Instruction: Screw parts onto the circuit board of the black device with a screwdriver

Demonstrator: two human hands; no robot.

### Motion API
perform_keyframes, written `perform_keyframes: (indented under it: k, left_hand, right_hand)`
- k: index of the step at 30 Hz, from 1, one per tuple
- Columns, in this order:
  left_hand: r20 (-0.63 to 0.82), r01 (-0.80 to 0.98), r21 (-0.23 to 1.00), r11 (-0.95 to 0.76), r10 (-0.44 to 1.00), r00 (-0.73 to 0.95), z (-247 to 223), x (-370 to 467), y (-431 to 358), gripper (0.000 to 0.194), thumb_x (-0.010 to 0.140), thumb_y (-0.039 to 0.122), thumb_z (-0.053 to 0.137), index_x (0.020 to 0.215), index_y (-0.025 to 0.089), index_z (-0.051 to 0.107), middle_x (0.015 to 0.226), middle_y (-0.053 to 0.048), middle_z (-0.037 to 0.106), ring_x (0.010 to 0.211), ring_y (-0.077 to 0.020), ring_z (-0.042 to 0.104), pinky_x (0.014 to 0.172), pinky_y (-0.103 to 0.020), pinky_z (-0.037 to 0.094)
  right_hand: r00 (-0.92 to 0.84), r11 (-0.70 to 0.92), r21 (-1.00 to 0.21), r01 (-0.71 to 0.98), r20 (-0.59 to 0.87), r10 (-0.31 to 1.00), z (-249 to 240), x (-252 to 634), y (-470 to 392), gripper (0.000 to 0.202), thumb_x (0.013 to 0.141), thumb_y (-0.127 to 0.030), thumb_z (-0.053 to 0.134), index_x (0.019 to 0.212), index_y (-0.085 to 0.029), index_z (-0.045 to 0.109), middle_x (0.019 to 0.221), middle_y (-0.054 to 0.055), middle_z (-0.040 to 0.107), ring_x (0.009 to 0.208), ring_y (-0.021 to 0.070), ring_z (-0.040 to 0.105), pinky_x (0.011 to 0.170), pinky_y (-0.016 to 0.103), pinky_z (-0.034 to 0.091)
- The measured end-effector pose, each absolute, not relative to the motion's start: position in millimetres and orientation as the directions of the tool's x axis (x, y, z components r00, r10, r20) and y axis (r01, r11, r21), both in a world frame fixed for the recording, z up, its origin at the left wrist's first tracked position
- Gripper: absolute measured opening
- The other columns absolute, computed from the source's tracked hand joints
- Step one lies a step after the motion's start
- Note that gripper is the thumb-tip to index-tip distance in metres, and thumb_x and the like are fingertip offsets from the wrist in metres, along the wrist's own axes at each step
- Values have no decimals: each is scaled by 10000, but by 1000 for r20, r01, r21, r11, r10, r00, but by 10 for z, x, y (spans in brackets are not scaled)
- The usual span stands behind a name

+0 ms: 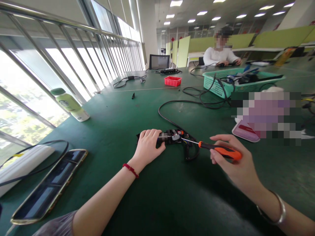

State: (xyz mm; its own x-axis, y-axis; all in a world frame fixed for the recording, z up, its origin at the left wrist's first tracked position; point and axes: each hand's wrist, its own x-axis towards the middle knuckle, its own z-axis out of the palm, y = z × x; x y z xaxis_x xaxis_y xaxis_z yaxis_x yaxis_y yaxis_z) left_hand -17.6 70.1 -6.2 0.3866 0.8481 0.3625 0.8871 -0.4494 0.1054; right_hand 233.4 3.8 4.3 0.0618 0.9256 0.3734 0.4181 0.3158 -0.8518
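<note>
On the green table, my left hand (149, 146) is closed over one end of a black corded device (169, 137) that looks like a power tool with an opened housing. Inner parts and coloured wires show at its right end, including a small orange piece (181, 132). The palm hides the device's left part. My right hand (233, 160) holds an orange-and-black screwdriver (222, 151) by its handle. Its thin shaft points left, and the tip is at the exposed parts; whether it touches a screw I cannot tell. A black cable (169, 102) runs from the device toward the back.
A teal basket (214, 86) holds cables and tools. Nearby are a red tray (173, 81), a pinkish phone (246, 131), a green-capped bottle (70, 105), and another phone (49, 186). A metal railing (81, 29) borders the left. Across the table sits a person (218, 56).
</note>
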Motion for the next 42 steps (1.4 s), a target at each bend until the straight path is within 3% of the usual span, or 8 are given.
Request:
perform_keyframes:
  k: [3,10,16,20,24,32,38,42]
  left_hand:
    - [370,886,103,-452,844,388,-77,-183,710,291,805,305,481,1062,177,525,1076,-73,597,1000,-242,528,953,-410,347]
    - [371,889,105,-446,847,381,-81,-180,705,287,794,298,493,1051,176,533,1073,-71,602,992,-242,527,941,-404,353]
    - [366,891,105,-441,850,378,-70,-173,711,295,799,303,490,1059,169,532,1068,-73,603,992,-241,527,948,-406,349]
    - [365,889,104,-446,848,383,-71,-172,716,295,803,304,486,1061,167,530,1073,-74,602,996,-241,528,948,-407,349]
    - [366,888,103,-448,848,385,-76,-178,707,291,802,305,488,1056,169,530,1076,-75,601,997,-242,527,951,-412,348]
    - [370,887,102,-451,845,387,-80,-180,713,292,800,302,489,1059,173,527,1069,-72,601,992,-239,528,951,-412,348]
    - [373,888,109,-448,846,381,-61,-171,703,281,794,297,492,1045,176,533,1061,-72,604,983,-239,531,941,-412,358]
    - [369,887,109,-449,847,383,-57,-173,701,289,797,297,487,1052,168,531,1061,-78,604,987,-243,529,941,-414,356]
  right_hand:
    - [76,380,-842,383,438,896,43,2341,61,328,734,-195,627,1035,-240,505,824,-4,563,632,130,594,605,272,494]
    - [-3,270,-875,401,294,956,70,2329,5,107,815,-266,559,914,-233,534,516,-63,495,414,97,488,437,230,419]
    - [93,408,-808,424,487,868,59,2316,57,317,718,-177,630,1009,-238,519,859,12,569,730,147,600,667,276,508]
    - [26,355,-856,375,393,919,64,2330,54,272,775,-226,598,1026,-240,494,668,-39,532,527,107,534,522,243,456]
    - [10,290,-862,416,323,946,65,2330,14,104,819,-284,562,904,-228,548,489,-75,437,400,85,435,455,237,402]
    - [63,406,-828,387,463,884,61,2319,61,329,730,-187,617,1032,-237,498,800,-3,561,639,135,593,617,279,496]
    - [-29,277,-877,393,289,957,51,2314,39,163,798,-274,580,944,-235,521,551,-60,509,430,96,484,432,227,408]
    - [14,315,-862,398,349,937,31,2313,37,194,774,-245,604,953,-238,530,626,-43,538,490,105,532,492,239,454]
